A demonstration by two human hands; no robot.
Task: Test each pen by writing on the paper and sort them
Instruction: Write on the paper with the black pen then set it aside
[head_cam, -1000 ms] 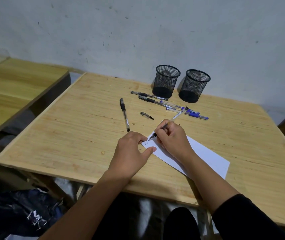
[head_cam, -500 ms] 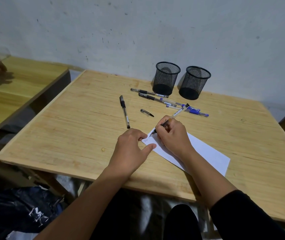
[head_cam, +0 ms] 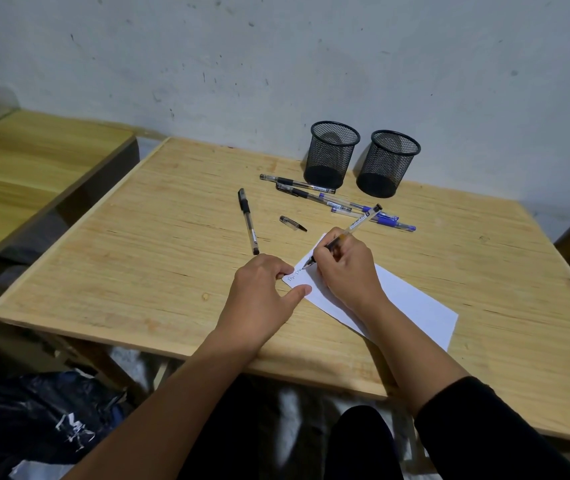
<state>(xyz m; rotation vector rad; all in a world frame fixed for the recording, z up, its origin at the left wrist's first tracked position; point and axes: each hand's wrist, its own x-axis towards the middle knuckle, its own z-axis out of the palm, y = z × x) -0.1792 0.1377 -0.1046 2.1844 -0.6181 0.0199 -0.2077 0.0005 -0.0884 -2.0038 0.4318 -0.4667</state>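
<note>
The worktop (head_cam: pixel 138 258) is pale yellow wood with fine straight grain. At its 12 o'clock, two pen cups (head_cam: pixel 332 155) are black wire mesh. The paper (head_cam: pixel 411 303) is white with faint dark scribbles at its 9 o'clock corner. The lone pen (head_cam: pixel 248 223) is clear with a black cap and grip; the pen pile (head_cam: pixel 373 213) mixes black and blue. The sleeve (head_cam: pixel 477 420) is black, the wall (head_cam: pixel 276 64) off-white with dark specks

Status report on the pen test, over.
Right hand grips pen, tip on paper. Left hand steadies paper corner. Both cups empty. Nothing in the way.
</note>
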